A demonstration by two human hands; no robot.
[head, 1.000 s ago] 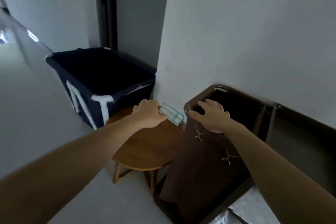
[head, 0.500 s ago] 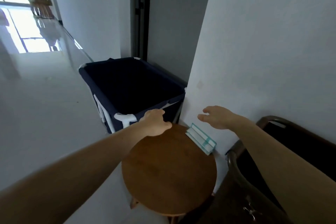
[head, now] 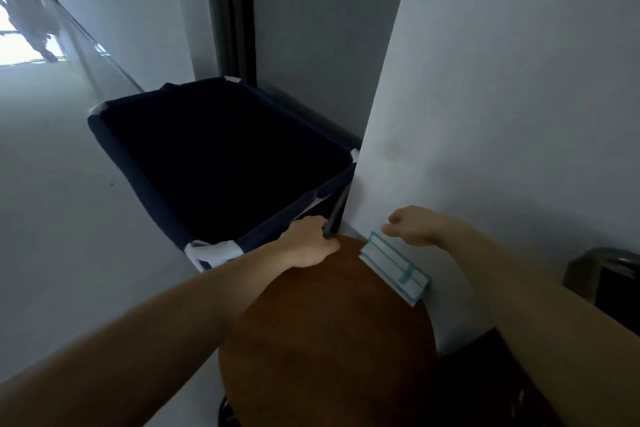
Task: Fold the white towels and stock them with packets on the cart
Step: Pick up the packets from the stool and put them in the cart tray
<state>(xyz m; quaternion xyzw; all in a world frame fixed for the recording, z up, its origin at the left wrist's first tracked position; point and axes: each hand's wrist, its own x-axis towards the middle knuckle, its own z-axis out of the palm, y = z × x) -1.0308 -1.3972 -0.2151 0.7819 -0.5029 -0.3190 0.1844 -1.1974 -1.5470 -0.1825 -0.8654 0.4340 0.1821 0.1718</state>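
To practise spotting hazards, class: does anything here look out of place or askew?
The white-and-teal packet lies askew at the far edge of the round wooden table, seemingly overhanging against the wall; it could slip off.

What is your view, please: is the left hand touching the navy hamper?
Touching. The head view shows the left hand with fingers curled round the dark corner post of the navy hamper.
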